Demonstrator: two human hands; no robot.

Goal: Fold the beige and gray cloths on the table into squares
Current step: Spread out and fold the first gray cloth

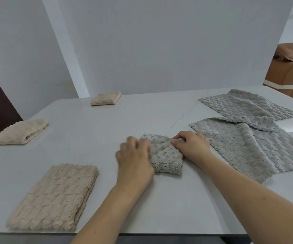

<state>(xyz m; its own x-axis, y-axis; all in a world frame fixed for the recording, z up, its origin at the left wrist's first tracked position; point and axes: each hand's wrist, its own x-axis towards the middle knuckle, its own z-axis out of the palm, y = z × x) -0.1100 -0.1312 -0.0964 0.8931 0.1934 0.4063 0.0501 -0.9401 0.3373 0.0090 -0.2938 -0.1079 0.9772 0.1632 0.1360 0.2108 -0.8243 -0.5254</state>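
Folded gray cloth [165, 155] mid-surface [107, 124], left hand [135, 162] flat on its left edge, fingers blurred. Right hand [193, 145] pinching far right corner, fingers curled. Two unfolded gray cloths [247, 143] right; folded beige cloths [54, 198] left.

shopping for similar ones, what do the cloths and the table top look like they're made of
Gray cloth under the hands and the beige cloths: probably plush microfiber or coral fleece, judging by the fuzzy, matte pile quilted in scale-like bumps. Table: pale stone or a sintered slab, perhaps marble-look, with a smooth low-sheen face and thin gray veins.
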